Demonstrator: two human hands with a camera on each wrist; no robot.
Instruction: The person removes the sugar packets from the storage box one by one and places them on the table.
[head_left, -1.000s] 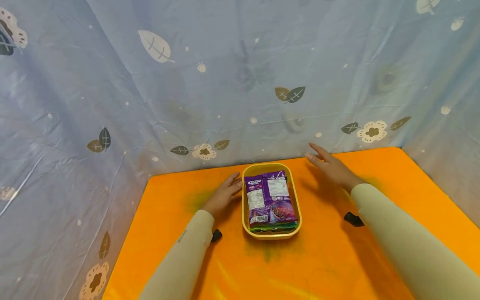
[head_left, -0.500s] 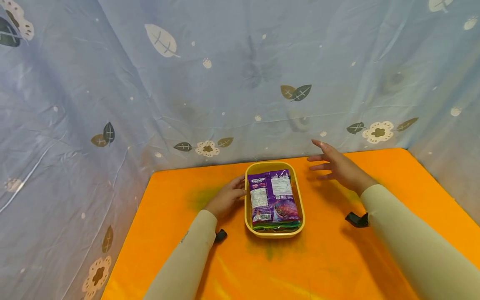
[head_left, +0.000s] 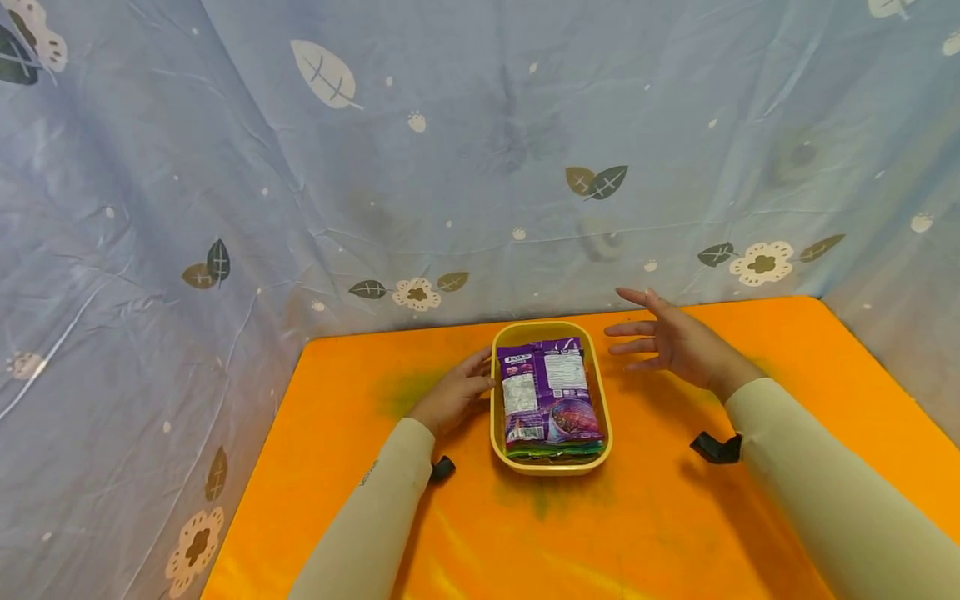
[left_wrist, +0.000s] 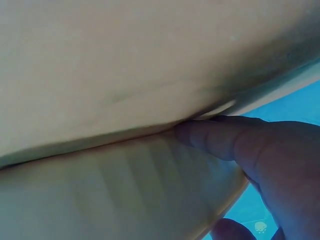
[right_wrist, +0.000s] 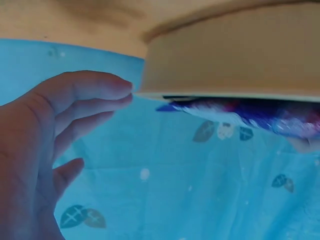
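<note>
A yellow plastic basket (head_left: 551, 468) stands on the orange tabletop, filled with a stack of snack packets. The top one is a purple packet (head_left: 543, 400) with white label panels; a green edge shows beneath it. My left hand (head_left: 453, 394) lies along the basket's left side, fingers at its wall. In the left wrist view a digit (left_wrist: 215, 137) touches low on the basket wall (left_wrist: 125, 190), where it meets the table. My right hand (head_left: 678, 342) hovers off the basket's right side, fingers spread and holding nothing. The right wrist view shows those fingers (right_wrist: 90, 85) near the basket's edge.
The orange tabletop (head_left: 360, 517) spreads around the basket. Behind it hangs a pale blue curtain (head_left: 465, 167) printed with leaves and flowers, and more curtain closes off both sides. A black strap (head_left: 716, 448) sticks out under the right sleeve, another black strap (head_left: 442, 469) under the left.
My left hand has come in against the basket's left wall. My right hand has turned and spread its fingers, staying to the basket's right. The head view has shifted slightly.
</note>
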